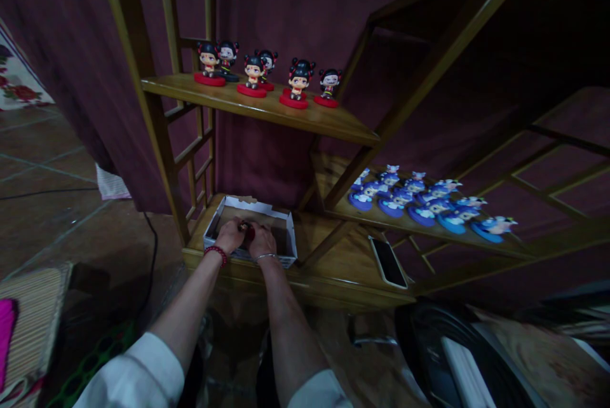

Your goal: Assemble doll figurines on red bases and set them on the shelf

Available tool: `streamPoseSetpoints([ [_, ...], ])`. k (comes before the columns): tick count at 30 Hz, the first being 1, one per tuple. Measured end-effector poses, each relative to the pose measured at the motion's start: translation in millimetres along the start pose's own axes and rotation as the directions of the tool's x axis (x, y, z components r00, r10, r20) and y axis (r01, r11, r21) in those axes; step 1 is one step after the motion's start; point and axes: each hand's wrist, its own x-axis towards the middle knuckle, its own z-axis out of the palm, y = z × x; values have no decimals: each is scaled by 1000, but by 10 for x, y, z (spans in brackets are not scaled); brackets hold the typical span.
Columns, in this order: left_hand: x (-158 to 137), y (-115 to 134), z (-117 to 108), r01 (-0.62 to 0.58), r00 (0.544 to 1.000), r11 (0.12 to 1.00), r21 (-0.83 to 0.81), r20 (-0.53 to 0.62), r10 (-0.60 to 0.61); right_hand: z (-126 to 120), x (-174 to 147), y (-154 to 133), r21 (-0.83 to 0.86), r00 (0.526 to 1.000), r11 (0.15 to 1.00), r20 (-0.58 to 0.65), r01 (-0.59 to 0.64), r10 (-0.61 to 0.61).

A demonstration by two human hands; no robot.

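Note:
Both of my hands are over a shallow white cardboard box on the lowest shelf. My left hand, with a red bead bracelet at the wrist, is closed on one side of a small dark-haired figurine. My right hand is closed on its other side, where a bit of red shows. Fingers cover most of the figurine. On the shelf above stand several black-haired figurines, most on red round bases, such as the front figurine.
Several blue-and-white figurines stand on the right-hand shelf. A phone lies on the lower shelf. Wooden posts and a slanted beam frame the shelves. A black cable runs along the floor at left.

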Motion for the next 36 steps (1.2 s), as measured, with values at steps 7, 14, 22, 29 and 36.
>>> streamPoseSetpoints([
  [7,-17,1,12,3,1000,994,-109,-23,-5,3,9,18,24,999,999,-6,38,-38],
  [14,27,-73,79,17,994,944,-330,-94,-51,2,23,28,109,997,993,-73,39,-31],
  [22,60,-101,169,-21,979,806,-591,-175,-103,22,52,50,181,991,981,-123,74,-52],
  [29,36,-74,210,-37,976,743,-669,-184,-116,37,57,57,190,988,977,-138,96,-70],
  [36,54,-93,248,-7,970,730,-684,-182,-161,61,92,72,214,985,971,-154,106,-73],
])
